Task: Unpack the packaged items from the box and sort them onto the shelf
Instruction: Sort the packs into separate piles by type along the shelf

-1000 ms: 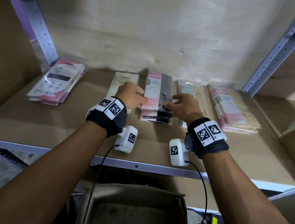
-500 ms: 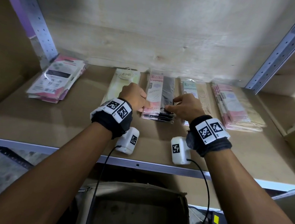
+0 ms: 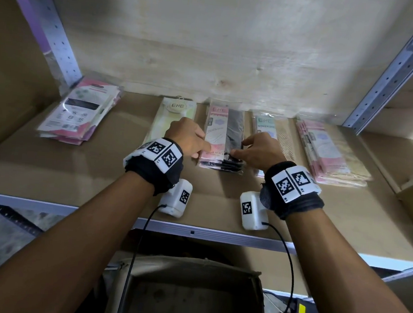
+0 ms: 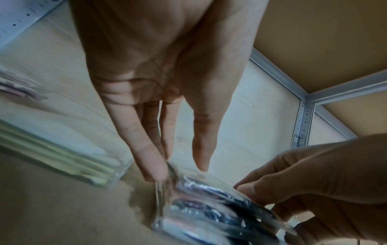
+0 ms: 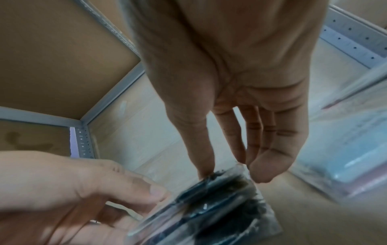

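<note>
Black-pink stack lies on shelf, just right of the cream stack. Your left hand and right hand flank it, fingers straight, pressing its edges. Square evenly; don't shove it into the cream stack.

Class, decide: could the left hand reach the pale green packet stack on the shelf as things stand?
Probably yes: the pale green packet stack lies right beside the left hand, with nothing between them.

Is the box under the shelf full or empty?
Empty, as far as shows: the box is open-topped, and only its bare floor is visible inside.
</note>
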